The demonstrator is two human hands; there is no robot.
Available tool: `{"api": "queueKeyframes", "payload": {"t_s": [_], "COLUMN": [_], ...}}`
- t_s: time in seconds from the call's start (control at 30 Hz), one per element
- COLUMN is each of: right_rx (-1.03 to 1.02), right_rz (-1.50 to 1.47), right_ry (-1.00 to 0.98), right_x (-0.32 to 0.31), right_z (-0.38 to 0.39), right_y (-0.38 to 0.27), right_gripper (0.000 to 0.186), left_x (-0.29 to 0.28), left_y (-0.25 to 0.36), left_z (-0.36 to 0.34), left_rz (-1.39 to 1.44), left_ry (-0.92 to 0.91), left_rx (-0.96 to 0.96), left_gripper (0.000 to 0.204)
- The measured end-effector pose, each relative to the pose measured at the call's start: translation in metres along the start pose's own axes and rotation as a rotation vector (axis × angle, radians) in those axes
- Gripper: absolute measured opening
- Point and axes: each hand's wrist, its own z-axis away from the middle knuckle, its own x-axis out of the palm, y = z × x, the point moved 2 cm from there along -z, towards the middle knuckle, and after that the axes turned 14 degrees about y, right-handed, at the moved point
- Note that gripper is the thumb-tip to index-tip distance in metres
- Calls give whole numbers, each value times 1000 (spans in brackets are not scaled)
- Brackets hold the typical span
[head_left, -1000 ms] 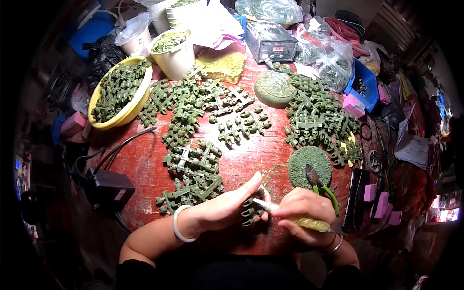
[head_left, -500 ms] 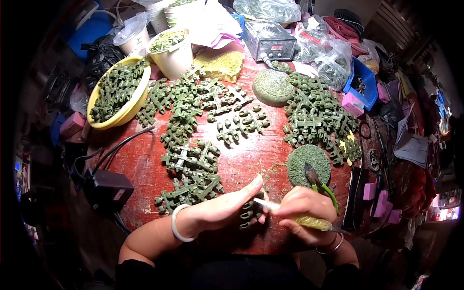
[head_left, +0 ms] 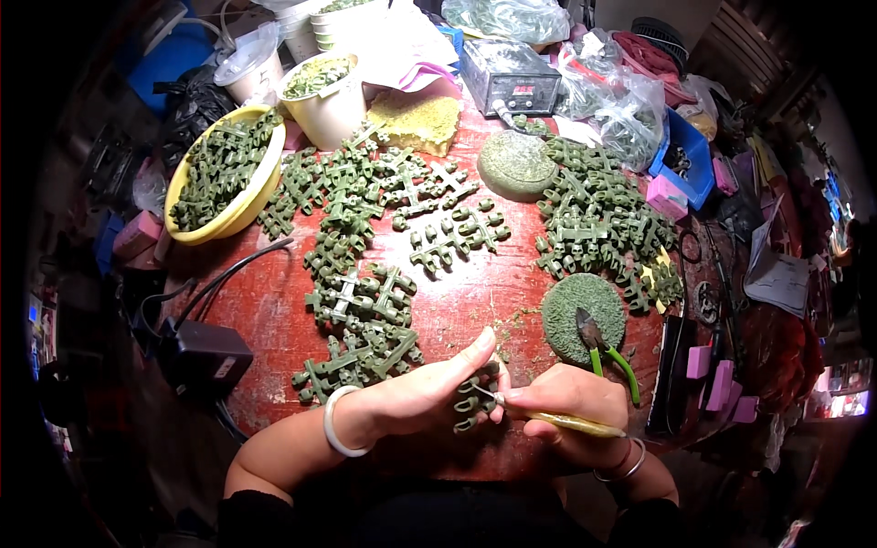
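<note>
My left hand (head_left: 425, 391) holds a dark green, comb-like moulded piece (head_left: 466, 411) with several small rounded parts along it, near the table's front edge. Its thumb points up and away from the piece. In my right hand (head_left: 575, 400) is a slim pen-like tool (head_left: 585, 424) with a yellow wrapped handle, gripped between thumb and fingers. The tool's thin metal tip reaches the moulded piece; whether it touches cannot be made out. Just beyond my right hand, green-handled cutting pliers (head_left: 625, 367) lie with their jaws on a round green textured pad (head_left: 562, 306).
Heaps of similar green pieces (head_left: 347, 196) lie at middle left and right on the red table (head_left: 274, 310). A yellow basin (head_left: 196, 236), a white bucket (head_left: 324, 119), a sponge (head_left: 416, 123) and a control box (head_left: 512, 78) stand behind. A black adapter (head_left: 206, 356) sits left.
My right hand has turned the tool a little, so its handle lies flatter and its thin tip shows against the moulded piece. My left hand has hardly moved.
</note>
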Motion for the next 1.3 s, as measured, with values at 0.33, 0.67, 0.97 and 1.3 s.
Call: {"api": "queueKeyframes", "payload": {"t_s": [0.33,0.67,0.97,1.3], "right_rx": [-30,-89,-60,-137], "right_rz": [-88,-64,-79,-36], "right_ry": [33,90,58,5], "right_x": [-1,1,-1,3], "right_z": [-2,-1,-3,-2], "right_y": [0,0,2,-1], "right_gripper": [33,32,32,38], "left_x": [3,5,-6,-6], "left_y": [4,7,6,4], "left_z": [4,5,-3,-4], "left_rz": [153,205,319,283], "left_ry": [-33,-37,-82,-61], "left_rx": [-109,-110,-32,-33], "left_gripper": [65,68,67,66]}}
